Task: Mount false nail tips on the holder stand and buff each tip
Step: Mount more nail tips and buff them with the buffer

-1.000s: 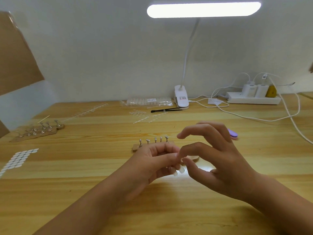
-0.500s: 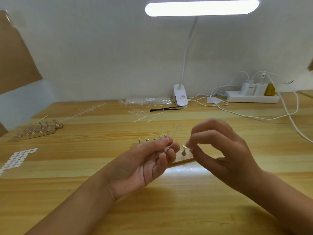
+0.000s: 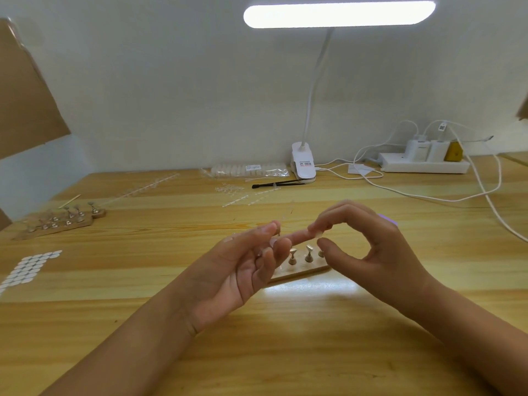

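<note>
The right hand pinches a clear nail tip between thumb and forefinger, just above the holder stand. The left hand lies palm up over the stand's left end, fingers loosely straight. Its thumb and forefinger seem to pinch a faint clear strip.

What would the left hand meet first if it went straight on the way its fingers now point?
The right hand: the left hand's forefinger aims at the pale nail tip pinched there, nearly touching it, though depth is unclear.
</note>
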### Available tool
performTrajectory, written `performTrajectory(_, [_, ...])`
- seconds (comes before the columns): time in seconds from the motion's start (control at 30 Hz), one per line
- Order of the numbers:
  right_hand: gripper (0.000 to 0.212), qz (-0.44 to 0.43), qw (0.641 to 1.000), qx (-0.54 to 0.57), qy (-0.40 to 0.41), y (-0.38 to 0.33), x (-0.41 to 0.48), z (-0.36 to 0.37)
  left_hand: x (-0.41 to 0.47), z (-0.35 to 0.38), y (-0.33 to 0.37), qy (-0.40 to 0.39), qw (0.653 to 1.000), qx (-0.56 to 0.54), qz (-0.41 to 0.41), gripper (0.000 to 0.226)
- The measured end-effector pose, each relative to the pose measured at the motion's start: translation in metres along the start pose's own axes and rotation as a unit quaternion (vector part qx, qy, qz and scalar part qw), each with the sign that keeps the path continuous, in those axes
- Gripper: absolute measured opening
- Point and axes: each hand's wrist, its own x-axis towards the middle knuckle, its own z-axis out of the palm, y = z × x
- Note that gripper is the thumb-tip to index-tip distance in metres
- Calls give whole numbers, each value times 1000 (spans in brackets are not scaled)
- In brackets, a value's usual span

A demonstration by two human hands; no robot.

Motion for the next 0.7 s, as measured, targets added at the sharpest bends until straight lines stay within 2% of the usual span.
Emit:
performTrajectory(0.17, [10, -6, 998, -54, 15, 7, 1, 3, -1, 0, 2, -7, 1000, -16, -1, 23])
performTrajectory(0.3, [19, 1, 998, -66, 20, 8, 0, 4, 1, -1, 0, 11, 1000, 7, 15, 18])
performTrajectory(0.4, [22, 21, 998, -51, 19, 9, -1, 6, 4, -4, 1, 76, 993, 21, 86, 24])
performTrajectory(0.53, [20, 46, 995, -85, -26, 12, -1, 13, 6, -12, 12, 174, 967, -66, 174, 24])
performTrajectory(0.7, [15, 72, 990, -98, -70, 12, 1, 24, 10, -16, 11, 224, 952, -113, 177, 20])
